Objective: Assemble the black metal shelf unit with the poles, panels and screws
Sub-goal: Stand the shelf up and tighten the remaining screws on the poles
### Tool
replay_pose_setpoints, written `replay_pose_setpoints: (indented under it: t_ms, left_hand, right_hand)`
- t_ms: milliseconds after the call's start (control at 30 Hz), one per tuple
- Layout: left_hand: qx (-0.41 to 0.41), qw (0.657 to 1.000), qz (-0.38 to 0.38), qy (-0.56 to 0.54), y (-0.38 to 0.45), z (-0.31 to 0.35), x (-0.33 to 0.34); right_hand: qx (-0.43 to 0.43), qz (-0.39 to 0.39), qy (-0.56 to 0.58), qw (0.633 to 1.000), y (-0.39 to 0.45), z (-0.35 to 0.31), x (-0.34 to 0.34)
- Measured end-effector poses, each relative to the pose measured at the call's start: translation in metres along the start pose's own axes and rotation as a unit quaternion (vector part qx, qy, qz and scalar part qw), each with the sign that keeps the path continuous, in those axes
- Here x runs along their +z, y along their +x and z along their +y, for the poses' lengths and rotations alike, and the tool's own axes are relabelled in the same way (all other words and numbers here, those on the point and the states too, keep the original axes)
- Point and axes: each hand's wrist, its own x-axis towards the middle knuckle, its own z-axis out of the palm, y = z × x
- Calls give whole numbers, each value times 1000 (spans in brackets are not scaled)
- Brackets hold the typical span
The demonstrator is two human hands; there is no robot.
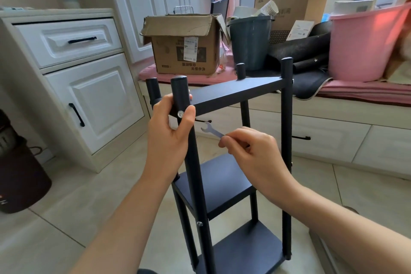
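Your left hand (171, 131) is gripping the near left pole (193, 162) of the black shelf unit (224, 184), fingers curled behind it and thumb lying beside the silver screw (179, 114) at the corner of the top panel (235, 92). Your right hand (255, 153) is pinching the handle of a small flat wrench (211, 131) between thumb and fingertips, its open jaw pointing toward the pole, near the screw but not touching it. The shelf unit is standing upright on the tiled floor (77, 207) right in front of you, with a middle panel (213, 187) and a bottom panel (246, 249) showing below. A second screw (200, 223) is sitting lower on the same pole. Behind it, a cardboard box (184, 44), a dark bucket (250, 40) and a pink tub (364, 44) are resting on the window seat; a white cabinet (73, 78) is standing to your left.
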Motion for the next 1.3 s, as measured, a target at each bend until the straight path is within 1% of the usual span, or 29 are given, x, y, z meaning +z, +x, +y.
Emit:
replay_pose_setpoints:
  t_ms: [133,267,400,533,667,767,967,1033,1167,1233,1300]
  left_hand:
    - [-9,1000,4,-5,-2,-10,-5]
    - [-26,1000,6,-12,-4,-16,-9]
    - [-13,999,-21,-27,-6,-11,-7]
    - [1,998,-46,-48,-4,-6,-4]
    - [-3,998,-38,-59,-2,-7,-5]
    - [-6,998,-28,-56,-3,-9,-7]
    - [4,998,-54,-38,-5,-9,-3]
    - [8,998,-53,-25,-5,-8,-1]
    - [4,998,-60,-16,-4,-6,3]
    - [1,997,-75,-18,-3,-5,4]
    - [12,994,-107,-12,-1,-5,3]
  right_hand:
    - [18,4,9,1000,2,-5,9]
    - [19,-12,2,1000,3,-6,15]
    - [5,-4,-25,1000,5,-1,18]
    - [17,-5,-14,1000,4,1,14]
    - [49,-21,8,999,0,0,10]
    - [86,-54,27,994,0,-3,8]
    - [127,-93,51,986,-1,-9,11]
    - [125,-82,62,987,0,-10,10]
    - [113,-28,105,988,2,-12,3]
    - [107,-13,115,988,3,-12,0]
    - [104,-6,119,987,3,-11,-2]
